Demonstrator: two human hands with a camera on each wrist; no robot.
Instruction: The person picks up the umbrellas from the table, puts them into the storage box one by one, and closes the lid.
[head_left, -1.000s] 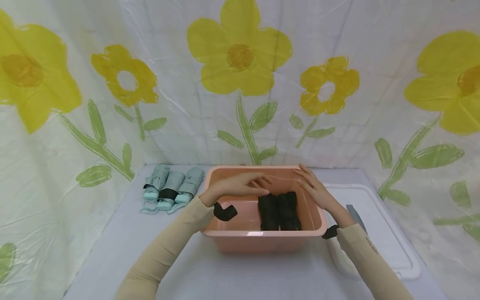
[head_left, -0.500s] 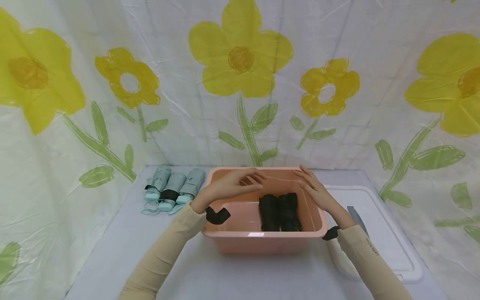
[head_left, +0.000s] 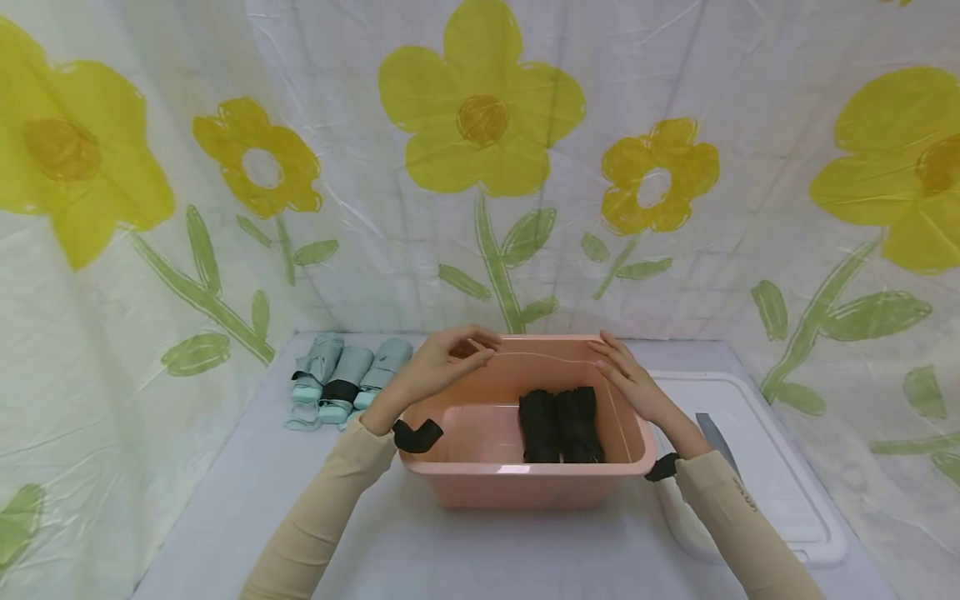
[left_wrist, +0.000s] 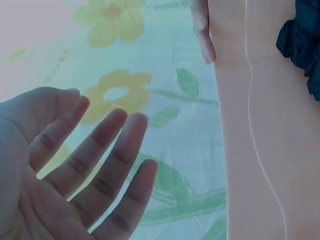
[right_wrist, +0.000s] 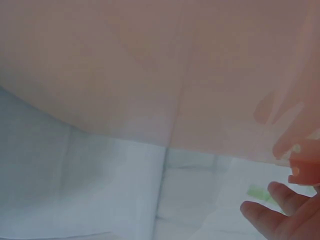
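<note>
A pink plastic tub (head_left: 517, 469) stands in the middle of the table. On its floor, toward the right, two black rolled fabric bundles (head_left: 558, 425) lie side by side. My left hand (head_left: 438, 360) hovers above the tub's left end with nothing in it; its fingers are spread and loosely bent in the left wrist view. At the tub's right end, my right hand (head_left: 633, 387) rests at the rim with extended fingers. Three light-blue folded umbrellas (head_left: 347, 375) with teal handles lie left of the tub, the rightmost partly behind my left hand.
A white lid (head_left: 780, 475) lies on the table right of the tub, under my right forearm, with a grey strip (head_left: 712, 433) on it. A curtain (head_left: 360, 250) printed with yellow flowers hangs behind the table.
My left hand has moved left, away from above the black bundles toward the tub's left end and the light-blue umbrellas. My right hand has stayed at the right rim.
</note>
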